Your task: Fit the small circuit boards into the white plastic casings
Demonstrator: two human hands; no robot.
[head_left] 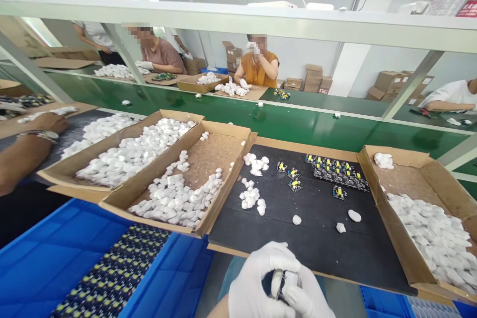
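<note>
Both my hands wear white gloves at the front edge of the black work mat (268,231). My left hand (251,280) and my right hand (311,293) are closed around one small rounded white part with dark sides (278,282); its exact kind is partly hidden by the fingers. Just beyond my hands, a few loose white pieces (296,219) lie on the mat. Small clumps of white pieces (250,198) rest at the mat's left side. Small black circuit boards with yellow components (339,192) stand at the mat's far right, several of them in rows.
Cardboard trays of white pieces flank the mat, one at left (223,208) and another at right (387,238). A blue crate (167,278) with circuit boards sits low left. Beyond runs a green conveyor (298,126) under a white shelf frame (238,22). A co-worker's arm (26,154) is at left.
</note>
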